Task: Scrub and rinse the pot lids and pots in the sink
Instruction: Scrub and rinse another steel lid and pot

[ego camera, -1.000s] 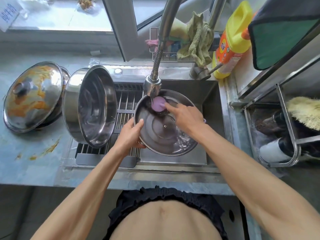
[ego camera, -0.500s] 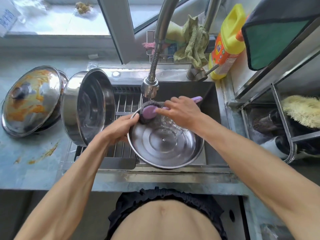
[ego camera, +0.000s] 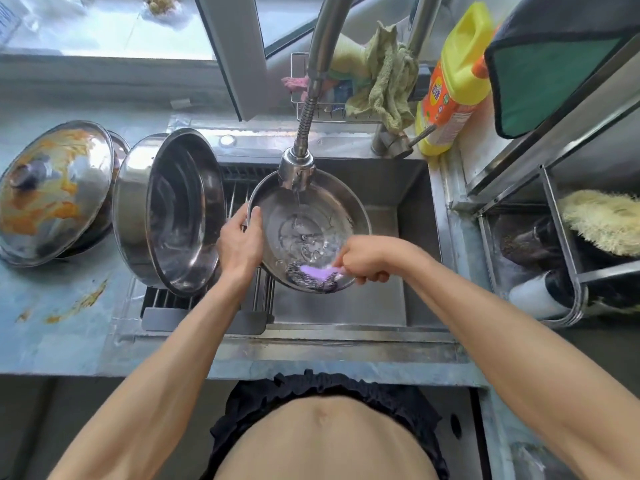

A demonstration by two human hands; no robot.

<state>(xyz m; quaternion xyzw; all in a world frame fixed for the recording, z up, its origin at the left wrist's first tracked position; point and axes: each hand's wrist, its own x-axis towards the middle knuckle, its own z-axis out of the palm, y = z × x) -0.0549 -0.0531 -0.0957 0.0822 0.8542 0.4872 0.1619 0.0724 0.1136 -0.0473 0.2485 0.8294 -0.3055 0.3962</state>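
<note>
Gripping a purple-handled scrubber [ego camera: 317, 274], the right hand [ego camera: 363, 259] presses its dark pad onto the near inside of the pot lid [ego camera: 308, 230]. The left hand [ego camera: 240, 242] holds the lid's left rim, tilted over the sink [ego camera: 391, 237] under the running faucet [ego camera: 297, 171]. Left, a pot [ego camera: 173, 211] leans on the rack; a stained lid [ego camera: 52, 192] rests on the surface [ego camera: 52, 323].

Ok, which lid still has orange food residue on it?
The lid on the counter, far left, smeared orange. The lid under the faucet, gripped by the left hand, looks shiny and wet.
</note>
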